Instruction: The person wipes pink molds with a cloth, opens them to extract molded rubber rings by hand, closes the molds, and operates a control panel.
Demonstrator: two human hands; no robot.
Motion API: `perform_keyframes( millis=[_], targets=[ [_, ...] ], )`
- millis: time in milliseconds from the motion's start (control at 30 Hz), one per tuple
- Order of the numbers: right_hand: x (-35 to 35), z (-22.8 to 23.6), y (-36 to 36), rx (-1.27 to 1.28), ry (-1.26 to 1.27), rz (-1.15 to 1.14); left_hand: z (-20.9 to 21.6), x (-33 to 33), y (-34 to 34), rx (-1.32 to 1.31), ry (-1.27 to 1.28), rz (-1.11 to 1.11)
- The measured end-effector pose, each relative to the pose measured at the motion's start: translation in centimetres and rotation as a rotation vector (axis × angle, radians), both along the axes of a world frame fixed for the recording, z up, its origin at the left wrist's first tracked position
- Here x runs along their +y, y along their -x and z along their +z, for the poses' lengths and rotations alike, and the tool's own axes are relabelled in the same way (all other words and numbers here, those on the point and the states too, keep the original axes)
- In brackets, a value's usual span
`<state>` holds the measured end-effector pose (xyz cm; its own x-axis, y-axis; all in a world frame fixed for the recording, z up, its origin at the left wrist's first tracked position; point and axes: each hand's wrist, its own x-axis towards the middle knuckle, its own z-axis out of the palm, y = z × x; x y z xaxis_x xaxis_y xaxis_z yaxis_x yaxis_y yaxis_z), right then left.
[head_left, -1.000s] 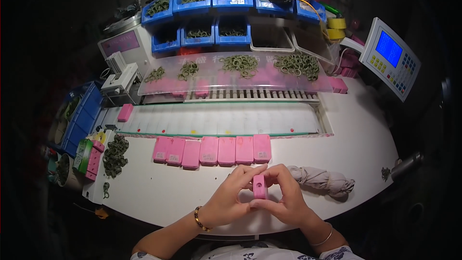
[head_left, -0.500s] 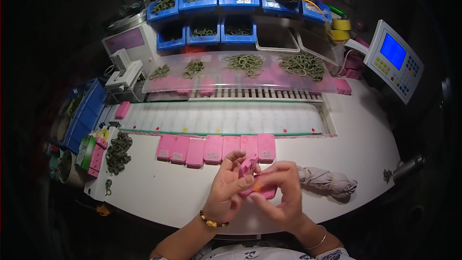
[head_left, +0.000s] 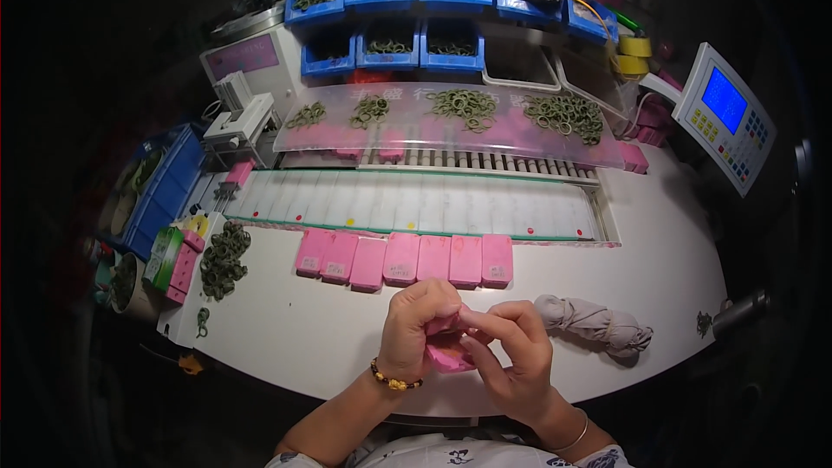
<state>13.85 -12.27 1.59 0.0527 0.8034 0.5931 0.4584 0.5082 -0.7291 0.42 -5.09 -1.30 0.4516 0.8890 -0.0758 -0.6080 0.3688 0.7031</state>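
Just above the near table edge, I hold a pink rubber mould [head_left: 449, 359], its two parts spread with a dark gap between them. My left hand [head_left: 411, 329] is closed around its upper left side, fingers curled over the top. Thumb and index finger of my right hand [head_left: 518, 354] grip its right side, one at each part. The fingers hide much of the mould, and whatever is inside cannot be made out. Beyond my hands lies a row of several pink mould blocks [head_left: 401, 257]. A rolled grey cloth [head_left: 598, 326] rests to the right of my right hand.
Green ring pieces lie in a pile [head_left: 224, 262] at the left and on a translucent sheet [head_left: 407, 134] over rollers. Blue bins [head_left: 379, 2] stand behind. A small machine [head_left: 245, 126] is far left, a control panel [head_left: 724, 117] far right, and a white strip [head_left: 416, 201] runs across.
My left hand has turned, its fingers now folded over the mould's top. The mould has tilted, and its lower part now faces up. My view has shifted slightly.
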Motion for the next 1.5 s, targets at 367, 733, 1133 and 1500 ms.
perform_keyframes(
  millis=[367,733,1133,1500],
  targets=[
    [0.7,0.5,0.0,-0.349,-0.178,-0.093,0.8,-0.6,-0.3,0.029,-0.068,0.093],
    [0.6,-0.4,0.3,-0.395,-0.208,0.069,-0.3,0.0,-0.8,0.011,0.158,0.244],
    [1.1,0.2,-1.7,-0.266,-0.415,-0.078,1.3,-0.2,-0.4,0.059,0.182,0.120],
    [-0.1,-0.2,-3.0,-0.556,-0.435,-0.168,1.7,-1.9,0.9,0.194,-0.062,-0.231]
  ],
)
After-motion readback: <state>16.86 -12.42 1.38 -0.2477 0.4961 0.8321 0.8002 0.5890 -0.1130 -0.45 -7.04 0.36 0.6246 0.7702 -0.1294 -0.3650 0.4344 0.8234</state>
